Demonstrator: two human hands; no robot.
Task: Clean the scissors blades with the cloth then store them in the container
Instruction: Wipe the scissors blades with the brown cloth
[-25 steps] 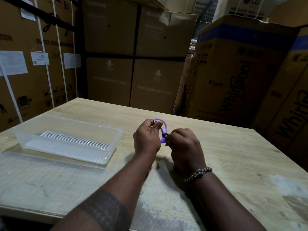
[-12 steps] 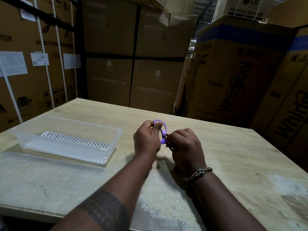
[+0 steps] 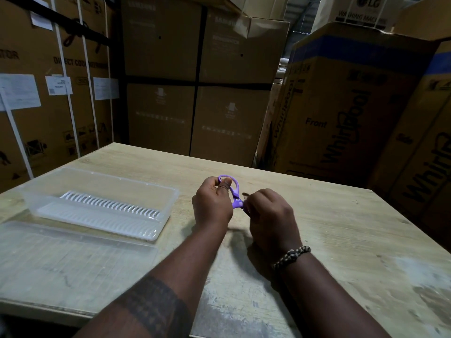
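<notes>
Braided bracelet (image 3: 291,256) on right wrist (dark band tattoo (image 3: 156,306), left forearm)

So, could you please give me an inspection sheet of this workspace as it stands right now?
Surface: pale wooden table, scuffed and whitish near the front edge.
Job's things: purple scissors held above the table; clear container open, white slotted insert inside; its lid lies flat nearer the person; cloth not plainly visible.
Clutter: nothing seen.
Hands: left hand grips the scissors' handle loop; right hand, fingers curled, covers the blade end.
Cables: nothing seen.
Surroundings: stacked cardboard appliance boxes behind and beside the table.
</notes>
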